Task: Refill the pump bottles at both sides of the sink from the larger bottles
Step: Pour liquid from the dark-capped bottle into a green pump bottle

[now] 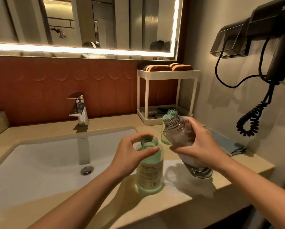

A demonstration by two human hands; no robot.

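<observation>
A green-tinted bottle (149,169) with its neck open stands on the counter at the sink's right corner, on a white cloth. My left hand (131,154) curls round its neck and shoulder, thumb on the near side. My right hand (198,146) grips a clear bottle (179,129), open-mouthed and tilted to the left above the counter, mouth up near the green bottle. Behind it stands a second green bottle (170,113), also open, mostly hidden.
A white sink (47,162) with a chrome tap (79,108) fills the left. A white two-tier rack (168,95) with sponges stands at the back right. A folded blue cloth (227,144) lies near the wall. A wall hairdryer (274,47) with coiled cord hangs at right.
</observation>
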